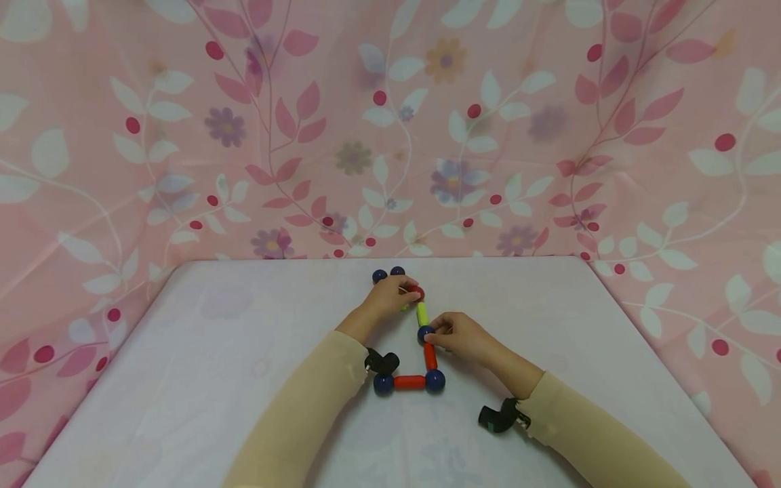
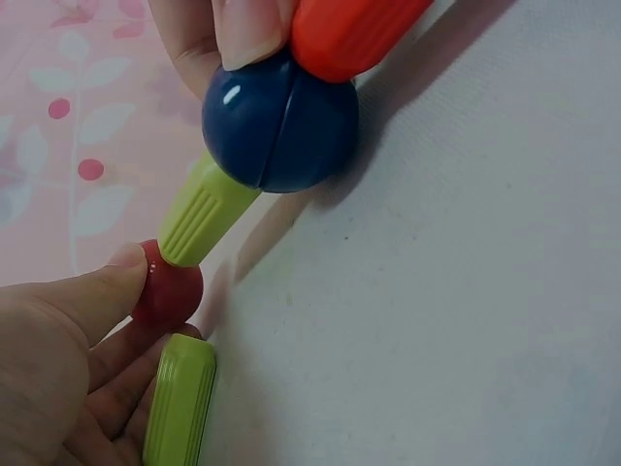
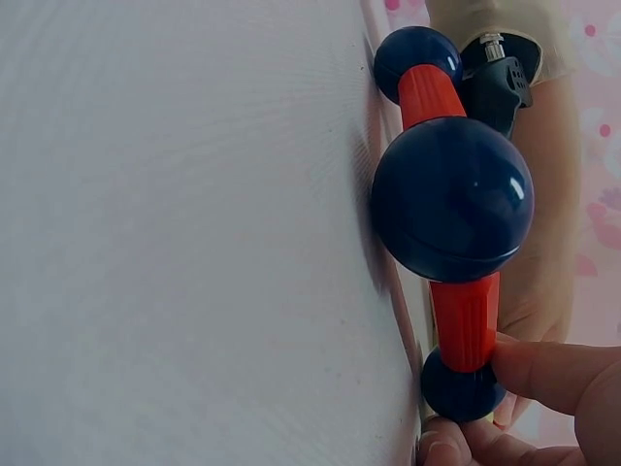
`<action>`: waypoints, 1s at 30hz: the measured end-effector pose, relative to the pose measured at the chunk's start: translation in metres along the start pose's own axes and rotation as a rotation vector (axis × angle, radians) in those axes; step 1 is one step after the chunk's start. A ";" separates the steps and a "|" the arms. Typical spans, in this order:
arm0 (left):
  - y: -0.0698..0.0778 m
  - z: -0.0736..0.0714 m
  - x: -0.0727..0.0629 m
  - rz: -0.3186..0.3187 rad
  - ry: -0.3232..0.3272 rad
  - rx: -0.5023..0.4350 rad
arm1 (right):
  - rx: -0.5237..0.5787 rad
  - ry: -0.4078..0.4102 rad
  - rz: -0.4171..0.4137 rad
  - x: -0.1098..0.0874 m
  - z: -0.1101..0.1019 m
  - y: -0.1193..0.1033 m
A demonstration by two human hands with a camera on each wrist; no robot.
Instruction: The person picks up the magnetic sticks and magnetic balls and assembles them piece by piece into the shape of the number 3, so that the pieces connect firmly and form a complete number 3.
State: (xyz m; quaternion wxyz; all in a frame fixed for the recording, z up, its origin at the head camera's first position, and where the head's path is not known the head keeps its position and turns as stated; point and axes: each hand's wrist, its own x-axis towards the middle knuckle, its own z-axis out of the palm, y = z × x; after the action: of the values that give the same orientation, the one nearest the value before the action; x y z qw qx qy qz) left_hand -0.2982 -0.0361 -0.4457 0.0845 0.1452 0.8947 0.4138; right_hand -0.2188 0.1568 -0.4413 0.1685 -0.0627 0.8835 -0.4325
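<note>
I see a person working at a white table (image 1: 518, 298) with a chain of balls and sticks, which lies about midway between the left and right edges. The long axis of the chain goes from the person toward the far edge of the table, leaning slightly to the person's left at its far part. On the person's side, a red stick (image 1: 409, 383) lies crosswise, almost parallel with the far edge, between a near blue ball (image 1: 384, 383) and a corner blue ball (image 1: 435, 381). From this corner ball, a second red stick (image 1: 430, 357) points away to a middle blue ball (image 1: 426, 334); then a green stick (image 1: 423, 314) continues nearly the same line to a red ball (image 2: 173, 286).

The left hand (image 1: 390, 296) holds the red ball, with the thumb pressed on its side. The right hand (image 1: 460, 333) has a narrow grip, pinching the middle blue ball. Another green stick (image 2: 181, 403) is beside the left fingers, its end close to the red ball; I cannot tell if they touch. Two far blue balls (image 1: 398, 272) sit side by side near the middle of the far edge, partly behind the left hand.
</note>
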 end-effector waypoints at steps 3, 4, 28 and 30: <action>0.000 0.000 -0.001 0.015 -0.014 0.017 | 0.001 0.000 -0.006 0.000 0.000 0.000; 0.001 0.000 -0.001 0.021 -0.020 0.021 | 0.001 0.000 -0.007 0.000 0.000 0.000; 0.001 0.002 -0.006 0.024 -0.011 0.018 | -0.008 -0.002 -0.006 -0.001 0.000 -0.001; 0.000 0.001 -0.006 0.021 -0.009 0.021 | -0.007 -0.002 -0.009 -0.001 0.000 -0.001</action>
State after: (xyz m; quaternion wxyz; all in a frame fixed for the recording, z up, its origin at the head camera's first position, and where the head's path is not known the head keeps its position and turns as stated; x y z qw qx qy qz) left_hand -0.2920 -0.0373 -0.4461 0.0829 0.1574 0.8969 0.4048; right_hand -0.2181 0.1566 -0.4405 0.1672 -0.0676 0.8846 -0.4300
